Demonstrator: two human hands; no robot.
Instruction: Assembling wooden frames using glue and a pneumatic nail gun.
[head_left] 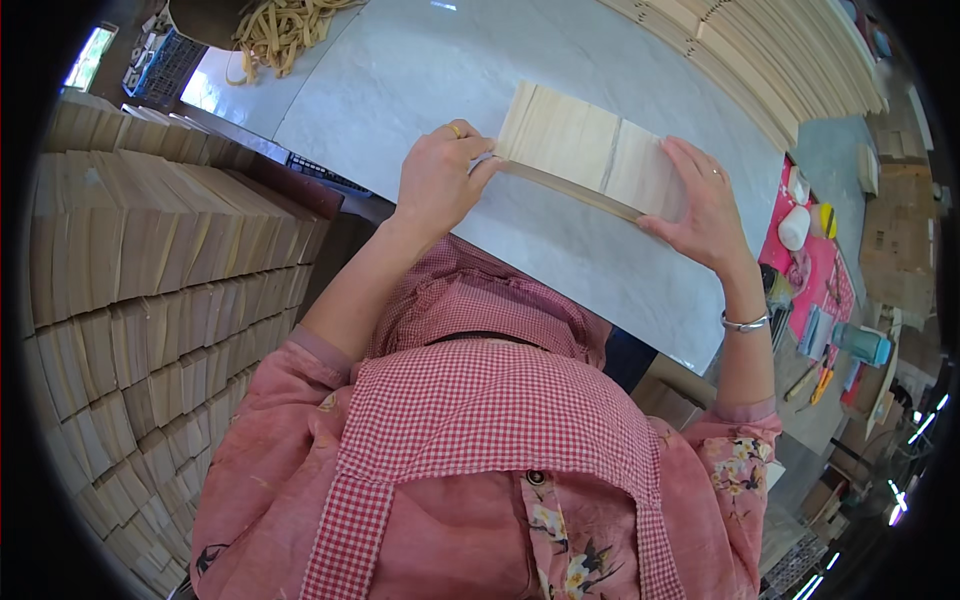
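Observation:
A long, pale wooden box or block (565,135) lies at a slant on the grey-white tabletop. A thin dark line crosses its top, nearer the right end; whether this is a seam or a gap I cannot tell. My right hand (700,205) clasps the right end, thumb on the near side and fingers over the far side. At the left end my left hand (445,175) has thumb and forefinger closed at the near corner, its other fingers curled. Its fingertips touch the wood there, and anything small between them is hidden.
Long rows of thin wooden boards (740,60) stand at the far right. Wooden pieces are stacked high (150,240) on my left. Tan strips (285,35) lie at the far left. A white bottle (794,228), a yellow tape roll (824,220) and an orange-handled tool (822,383) lie at right.

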